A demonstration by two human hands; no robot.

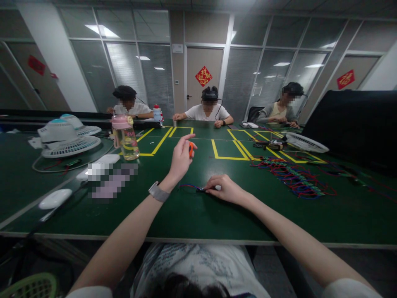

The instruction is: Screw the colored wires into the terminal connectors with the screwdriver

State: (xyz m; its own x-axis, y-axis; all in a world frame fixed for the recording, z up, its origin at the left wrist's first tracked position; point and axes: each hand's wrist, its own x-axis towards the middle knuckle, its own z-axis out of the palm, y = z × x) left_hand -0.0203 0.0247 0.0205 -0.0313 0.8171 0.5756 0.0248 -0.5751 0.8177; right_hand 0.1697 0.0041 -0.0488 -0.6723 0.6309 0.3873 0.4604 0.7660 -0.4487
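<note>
My left hand point(181, 157) is raised above the green table point(192, 211), its fingers closed round a small orange tool point(191, 149). A watch sits on that wrist. My right hand point(225, 188) rests on the table with fingers curled, pinching a small dark connector point(201, 189). Thin red and blue wires point(187, 186) run left from that connector along the tabletop. The two hands are a short way apart, the left one higher and farther from me.
A pile of red, blue and green wire pieces point(294, 178) lies to the right. A pink-lidded bottle point(125, 136), two white fans point(66, 136) and a white mouse-shaped object point(55, 198) stand at left. Three people sit at the far side. Yellow tape marks the tabletop.
</note>
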